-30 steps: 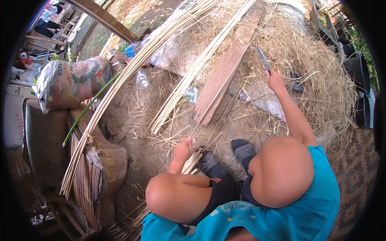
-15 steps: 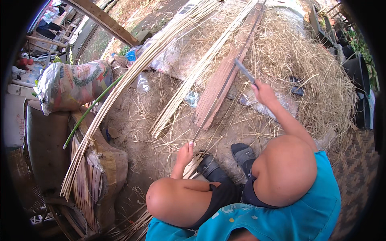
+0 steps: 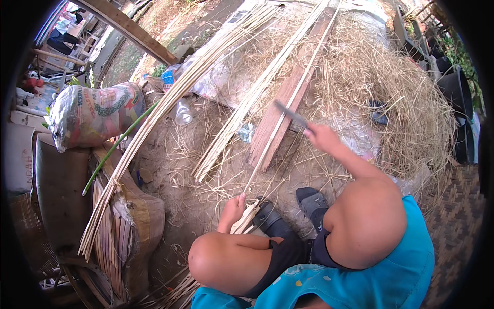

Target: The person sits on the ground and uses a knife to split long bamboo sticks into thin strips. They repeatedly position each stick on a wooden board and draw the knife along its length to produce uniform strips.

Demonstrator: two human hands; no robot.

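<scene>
My left hand [image 3: 234,208] is closed round the near end of a long thin bamboo strip [image 3: 289,109]. The strip runs away from me along a reddish-brown plank [image 3: 272,126] on the ground, its pale face upward. My right hand [image 3: 323,138] grips a knife [image 3: 291,114] by its handle. The grey blade lies across the strip over the middle of the plank; whether it touches cannot be made out. Left of the plank rests a bundle of pale split strips [image 3: 242,121]. More strips [image 3: 246,219] lie beside my left foot.
A pile of dry shavings [image 3: 391,77] spreads to the right. At left, a long strip bundle [image 3: 149,123] and a green stalk [image 3: 121,141] lean over a worn brown chair-like piece [image 3: 146,216]. A stuffed sack [image 3: 98,110] sits behind; woven matting [image 3: 458,221] is at right.
The knife and right hand have moved left and nearer to me. The strip's upper face has gone from dark to pale. My left hand has shifted slightly nearer to me.
</scene>
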